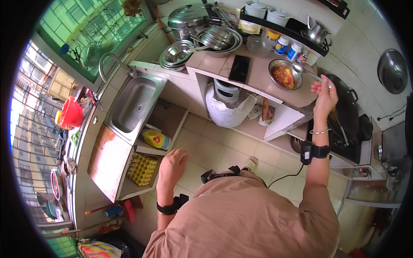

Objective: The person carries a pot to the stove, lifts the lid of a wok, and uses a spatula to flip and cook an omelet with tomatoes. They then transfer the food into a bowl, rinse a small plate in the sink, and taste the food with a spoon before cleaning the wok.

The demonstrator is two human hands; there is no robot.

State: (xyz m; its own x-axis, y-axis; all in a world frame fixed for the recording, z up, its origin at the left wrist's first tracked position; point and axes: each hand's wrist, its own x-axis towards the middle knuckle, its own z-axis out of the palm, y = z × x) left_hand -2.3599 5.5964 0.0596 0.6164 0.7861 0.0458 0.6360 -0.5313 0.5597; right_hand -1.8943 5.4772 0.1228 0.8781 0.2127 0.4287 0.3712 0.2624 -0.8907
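My right hand (325,93) grips the pale handle of a metal spoon (298,68). The spoon's head is over the right rim of a stainless steel bowl (272,74); whether it touches the rim I cannot tell. Red and yellow cooked food (283,77), which looks like egg with tomato, fills the bowl's bottom. This bowl rests on a tiled counter (258,72). My left hand (172,166) hangs in the air over the floor, right of the low cabinet, holding nothing, its fingers loosely apart.
A black smartphone (239,69) lies left of the bowl. Nearer the wall stand pill bottles (294,51) and a black rack (284,27). Metal basins (176,53) are stacked left. A large wok (343,100) sits beyond my right hand. The sink (132,106) is on the left, egg trays (142,169) below.
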